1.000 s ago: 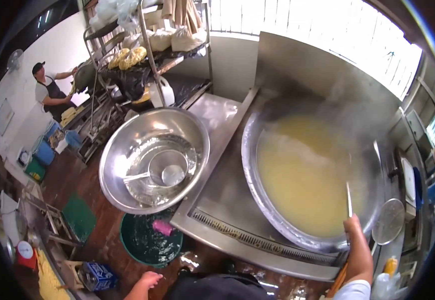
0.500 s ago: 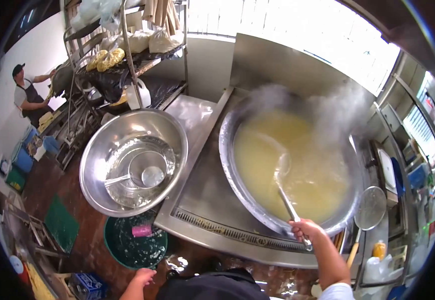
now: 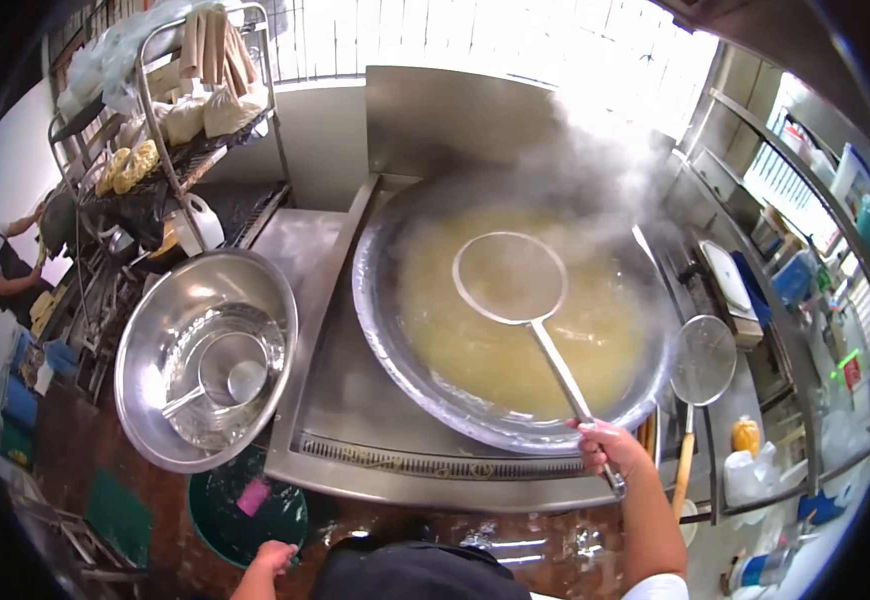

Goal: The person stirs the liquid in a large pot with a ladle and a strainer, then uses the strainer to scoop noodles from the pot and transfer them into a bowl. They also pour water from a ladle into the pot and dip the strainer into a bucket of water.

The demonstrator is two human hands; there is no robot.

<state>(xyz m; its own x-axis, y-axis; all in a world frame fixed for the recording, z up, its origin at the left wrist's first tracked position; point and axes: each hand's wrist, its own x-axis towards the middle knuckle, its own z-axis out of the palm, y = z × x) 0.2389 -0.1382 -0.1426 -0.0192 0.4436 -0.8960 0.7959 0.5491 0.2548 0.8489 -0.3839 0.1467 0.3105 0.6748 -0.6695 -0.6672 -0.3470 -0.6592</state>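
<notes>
My right hand (image 3: 610, 450) is closed around the metal handle of a long-handled skimmer (image 3: 553, 362). The skimmer's round, see-through head with a pale rim is over the yellowish, steaming liquid (image 3: 455, 345) in a very large metal pot (image 3: 380, 345); its mesh shows whole, clear of the surface. Low in the view, my left hand (image 3: 273, 558) hangs beside the green bucket (image 3: 195, 510), fingers loosely bent and nothing visible in them. A pink piece (image 3: 253, 496) floats or lies in that bucket.
Left of the pot, a wide steel bowl (image 3: 145, 330) contains clear liquid and a ladle-like pan (image 3: 230, 370). Another mesh skimmer (image 3: 703, 360) with a wooden handle rests at right. A shelf rack (image 3: 180, 170) stands back left; a person (image 3: 10, 270) works beyond it. The floor looks wet.
The skimmer's head has come up out of the liquid and now shows flat above it. My view has turned right, so the bowl, rack and pot appear farther left.
</notes>
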